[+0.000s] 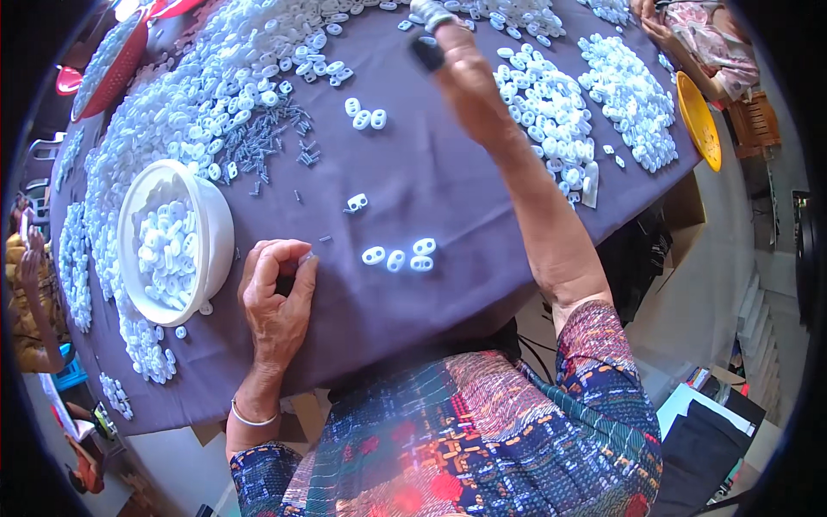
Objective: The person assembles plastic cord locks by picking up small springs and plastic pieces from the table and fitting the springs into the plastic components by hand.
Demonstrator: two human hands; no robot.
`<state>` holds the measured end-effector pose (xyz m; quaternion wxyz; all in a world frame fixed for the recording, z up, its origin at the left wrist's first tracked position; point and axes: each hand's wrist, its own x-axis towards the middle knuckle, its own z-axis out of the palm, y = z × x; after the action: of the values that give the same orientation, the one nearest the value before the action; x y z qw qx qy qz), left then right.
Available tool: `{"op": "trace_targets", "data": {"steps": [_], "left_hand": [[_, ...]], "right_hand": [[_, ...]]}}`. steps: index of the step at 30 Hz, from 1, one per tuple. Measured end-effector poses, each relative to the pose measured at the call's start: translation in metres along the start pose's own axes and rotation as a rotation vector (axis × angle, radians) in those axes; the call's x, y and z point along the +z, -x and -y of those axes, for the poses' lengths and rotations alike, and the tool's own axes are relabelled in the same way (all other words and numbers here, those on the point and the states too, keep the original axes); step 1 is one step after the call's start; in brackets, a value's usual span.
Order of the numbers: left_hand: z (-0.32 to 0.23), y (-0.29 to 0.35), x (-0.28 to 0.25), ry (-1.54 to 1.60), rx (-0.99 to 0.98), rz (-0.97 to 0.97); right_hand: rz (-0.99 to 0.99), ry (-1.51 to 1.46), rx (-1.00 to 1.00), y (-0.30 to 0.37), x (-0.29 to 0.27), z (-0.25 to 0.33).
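My left hand (280, 293) rests on the cloth with thumb and index finger pinched together. A small pale tip shows between them, too small to name. My right hand (469, 82) is raised over the far part of the table, its fingers closed around a blurred object with a dark end (426, 53) and a pale grey end (431, 13). Between the hands lie several white oval two-hole plastic pieces (396, 260). One similar piece (357, 202) sits farther off. A thin grey pin (325, 238) lies beside my left fingertips.
A white tub (226, 228) of white pieces stands left of my left hand. Grey pins (258, 146) lie piled beyond it. Heaps of white pieces (155, 129) cover the far left; more (551, 103) lie right. A yellow tray (699, 121) is at the right edge, near another person's arm (689, 65).
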<state>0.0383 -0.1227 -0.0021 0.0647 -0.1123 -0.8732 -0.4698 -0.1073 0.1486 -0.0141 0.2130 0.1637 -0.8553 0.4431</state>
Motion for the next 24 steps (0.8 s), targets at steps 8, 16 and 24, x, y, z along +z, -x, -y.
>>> {"op": "trace_targets", "data": {"steps": [8,16,24], "left_hand": [[0.002,0.002,-0.002,-0.013,0.005,-0.006],[0.002,0.001,-0.002,-0.022,0.011,-0.01],[0.001,0.001,-0.002,-0.028,0.01,-0.001]], "right_hand": [[0.032,-1.316,0.636,-0.004,-0.022,0.017],[0.029,-1.332,0.573,-0.004,-0.02,0.014],[0.053,0.757,-0.212,0.02,0.02,0.017]]}}
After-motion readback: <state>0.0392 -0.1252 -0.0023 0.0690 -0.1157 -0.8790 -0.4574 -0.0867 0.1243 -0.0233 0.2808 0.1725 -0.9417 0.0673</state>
